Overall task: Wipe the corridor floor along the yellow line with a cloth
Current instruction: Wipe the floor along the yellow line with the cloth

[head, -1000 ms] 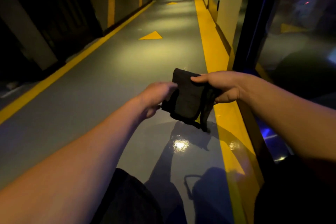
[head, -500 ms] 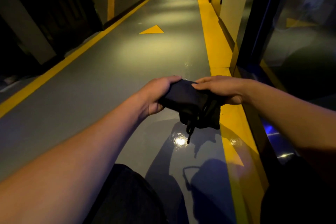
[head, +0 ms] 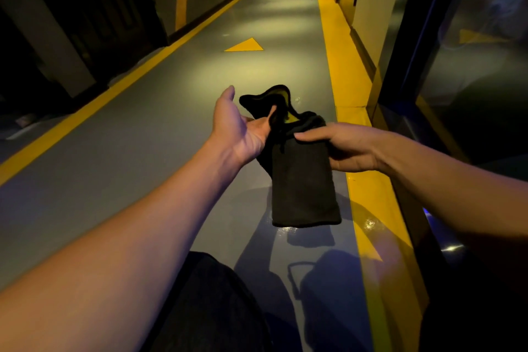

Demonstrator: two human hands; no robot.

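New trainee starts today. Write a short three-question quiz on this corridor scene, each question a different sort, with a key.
1. True or false: the black cloth is lying flat on the grey floor.
2. Which hand pinches the cloth? A. left hand B. right hand
3. Fill in: the yellow line nearest the cloth runs along the corridor's ____ side.

Key: 1 false, it is held in the air. 2 B; the left palm is open under it. 3 right.

Place: dim indoor corridor
Floor: glossy grey floor [head: 148,128], yellow line [head: 345,71] along each wall
Markings: yellow triangle [head: 245,45]
Right side: glass partition [head: 471,71]
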